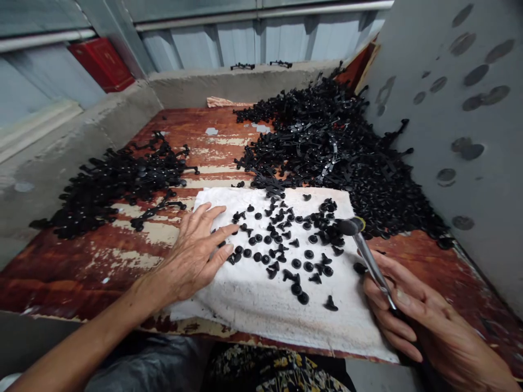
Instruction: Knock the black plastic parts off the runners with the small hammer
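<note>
My right hand [402,305] is closed around a small mallet [373,268] with a shiny metal shaft. Its dark, rounded head has a yellow edge and is over the right side of a white cloth [253,310]. Fingers apart, my left hand [200,250] reaches over the cloth's left edge, its tips beside several small black mushroom-shaped parts [267,239]. Whether a fingertip touches one of them, I cannot tell. The black parts lie scattered over the cloth, some upright and some on their sides, crowding together near the mallet head.
A large heap of black linked parts [327,130] fills the back right of the worn red-brown table [196,136]. On the left sits a smaller heap [118,185]. A grey panel [449,125] borders the right side; a red box [102,64] is at the back left.
</note>
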{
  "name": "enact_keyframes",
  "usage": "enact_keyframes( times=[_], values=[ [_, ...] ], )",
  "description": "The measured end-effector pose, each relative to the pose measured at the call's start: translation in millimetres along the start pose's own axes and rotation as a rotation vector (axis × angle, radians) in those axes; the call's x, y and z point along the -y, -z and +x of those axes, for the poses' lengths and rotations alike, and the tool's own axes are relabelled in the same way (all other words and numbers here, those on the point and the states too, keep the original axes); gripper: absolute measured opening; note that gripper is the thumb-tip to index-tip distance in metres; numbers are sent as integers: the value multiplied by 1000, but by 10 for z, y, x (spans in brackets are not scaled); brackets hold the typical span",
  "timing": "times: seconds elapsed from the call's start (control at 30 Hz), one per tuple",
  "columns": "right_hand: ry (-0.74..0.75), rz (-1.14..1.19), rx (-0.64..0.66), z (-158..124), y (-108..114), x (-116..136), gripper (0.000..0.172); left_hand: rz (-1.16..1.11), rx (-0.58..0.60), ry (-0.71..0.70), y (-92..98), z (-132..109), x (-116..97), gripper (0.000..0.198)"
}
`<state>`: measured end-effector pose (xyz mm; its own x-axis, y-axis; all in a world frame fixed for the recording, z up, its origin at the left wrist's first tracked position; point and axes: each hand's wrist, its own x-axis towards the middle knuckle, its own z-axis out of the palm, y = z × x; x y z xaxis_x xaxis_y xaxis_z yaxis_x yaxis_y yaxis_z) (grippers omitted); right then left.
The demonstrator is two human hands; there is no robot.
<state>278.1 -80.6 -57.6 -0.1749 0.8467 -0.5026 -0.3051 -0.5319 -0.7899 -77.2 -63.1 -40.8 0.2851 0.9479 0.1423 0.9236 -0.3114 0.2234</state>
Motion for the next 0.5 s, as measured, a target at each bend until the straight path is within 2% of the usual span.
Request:
enact_keyframes(
  times=[0.13, 0.27, 0.4, 0.5],
  values=[
    [9, -34, 72, 37, 86, -36, 62, -13, -47, 25, 4, 45, 18, 42],
    [32, -44, 8, -1, -5, 2, 58, 16, -32, -54, -19, 138, 21, 41],
    [43, -48, -4, -19, -42, 14, 55, 71, -33, -33, -52, 241, 172, 45],
    [56, -61, 81, 13, 25, -9, 50, 96, -67, 25, -44, 271, 292, 50]
  ],
)
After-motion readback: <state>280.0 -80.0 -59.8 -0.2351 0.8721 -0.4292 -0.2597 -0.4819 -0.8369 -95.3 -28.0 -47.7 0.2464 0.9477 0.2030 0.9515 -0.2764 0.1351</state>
